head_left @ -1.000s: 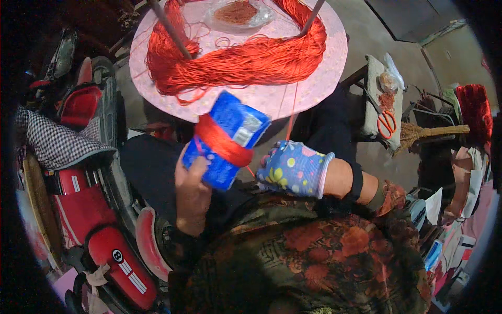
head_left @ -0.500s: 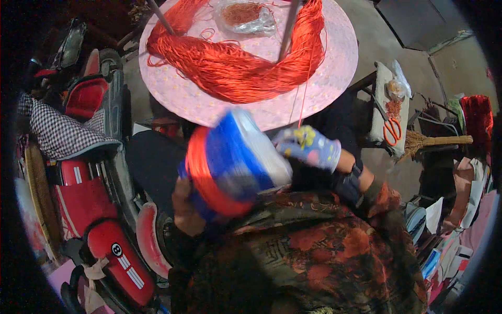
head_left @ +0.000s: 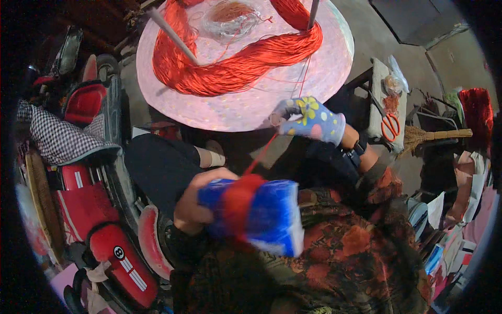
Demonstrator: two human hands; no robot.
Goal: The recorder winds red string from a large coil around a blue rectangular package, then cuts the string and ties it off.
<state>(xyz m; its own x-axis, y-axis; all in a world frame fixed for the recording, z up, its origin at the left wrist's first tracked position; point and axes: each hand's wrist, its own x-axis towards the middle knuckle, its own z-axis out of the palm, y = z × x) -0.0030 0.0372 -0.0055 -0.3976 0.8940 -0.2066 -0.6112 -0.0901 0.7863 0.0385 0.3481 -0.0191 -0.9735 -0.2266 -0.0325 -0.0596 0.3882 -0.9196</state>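
My left hand (head_left: pixel 196 206) grips a blue packet (head_left: pixel 264 212) that has red thread wound around its middle. A single red strand (head_left: pixel 261 152) runs up from the packet to my right hand (head_left: pixel 308 119), which wears a blue flowered glove and pinches the strand. Beyond it the strand leads to a thick hank of red thread (head_left: pixel 230 65) looped around two upright rods (head_left: pixel 172 34) on a round pink board (head_left: pixel 246 104). The packet is blurred with motion.
A red scooter (head_left: pixel 94 220) with a checked cloth (head_left: pixel 57 136) stands at my left. At the right, orange-handled scissors (head_left: pixel 389 125) lie on a small stool, with a broom (head_left: pixel 429 136) beside it. A clear bag of thread (head_left: pixel 230 18) rests on the board.
The packet has turned and dropped lower toward my lap. My right hand has moved up and away toward the board's edge, drawing the strand out longer.
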